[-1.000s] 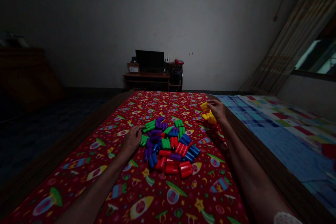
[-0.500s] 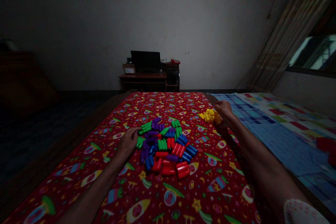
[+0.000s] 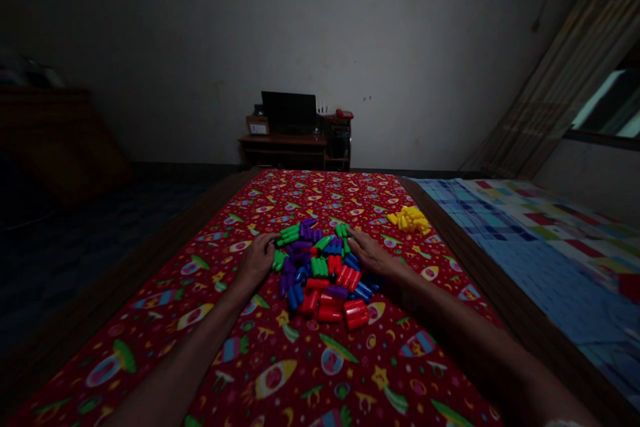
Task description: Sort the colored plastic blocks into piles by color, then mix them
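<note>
A heap of plastic building pieces (image 3: 323,273) in red, blue, green and purple lies on a red patterned cloth (image 3: 300,373). My left hand (image 3: 257,259) rests on the cloth at the heap's left edge, fingers curled against the green and purple pieces. My right hand (image 3: 370,252) lies flat over the heap's right side, fingers stretched toward the green pieces. A small separate pile of yellow pieces (image 3: 410,219) sits farther back on the right, apart from both hands.
A blue checked mat (image 3: 525,247) lies to the right of the cloth's wooden border. A low desk with a dark screen (image 3: 295,130) stands against the far wall. A curtain (image 3: 565,80) and window are at the right. The room is dim.
My right hand left the yellow pile and moved left and nearer, onto the right side of the mixed heap. The left hand stayed at the heap's left edge.
</note>
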`<state>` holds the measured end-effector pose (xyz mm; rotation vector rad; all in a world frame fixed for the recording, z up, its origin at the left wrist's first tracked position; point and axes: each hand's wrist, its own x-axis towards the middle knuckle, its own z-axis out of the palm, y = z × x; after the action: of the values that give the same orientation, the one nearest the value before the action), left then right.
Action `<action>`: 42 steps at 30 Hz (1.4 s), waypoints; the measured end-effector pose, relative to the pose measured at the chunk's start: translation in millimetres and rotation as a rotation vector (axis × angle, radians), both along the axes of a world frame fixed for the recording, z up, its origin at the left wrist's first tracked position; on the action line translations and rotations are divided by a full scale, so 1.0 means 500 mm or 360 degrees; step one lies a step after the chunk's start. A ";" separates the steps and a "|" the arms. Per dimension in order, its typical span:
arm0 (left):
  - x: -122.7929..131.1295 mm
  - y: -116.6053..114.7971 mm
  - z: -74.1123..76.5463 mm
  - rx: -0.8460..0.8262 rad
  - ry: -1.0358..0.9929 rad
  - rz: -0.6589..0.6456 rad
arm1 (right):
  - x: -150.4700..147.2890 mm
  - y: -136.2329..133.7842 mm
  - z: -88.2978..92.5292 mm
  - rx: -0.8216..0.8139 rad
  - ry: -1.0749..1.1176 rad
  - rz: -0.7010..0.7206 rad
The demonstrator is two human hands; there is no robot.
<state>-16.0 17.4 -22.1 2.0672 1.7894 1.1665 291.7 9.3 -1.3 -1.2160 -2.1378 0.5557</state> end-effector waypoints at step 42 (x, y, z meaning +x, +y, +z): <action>0.002 -0.002 0.002 -0.0024 -0.0045 0.0006 | -0.093 0.009 0.136 -0.0126 -0.0813 0.0317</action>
<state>-15.2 16.4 -21.1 2.0297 1.7846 1.1734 245.0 13.6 66.9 -1.3004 -2.7096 0.4495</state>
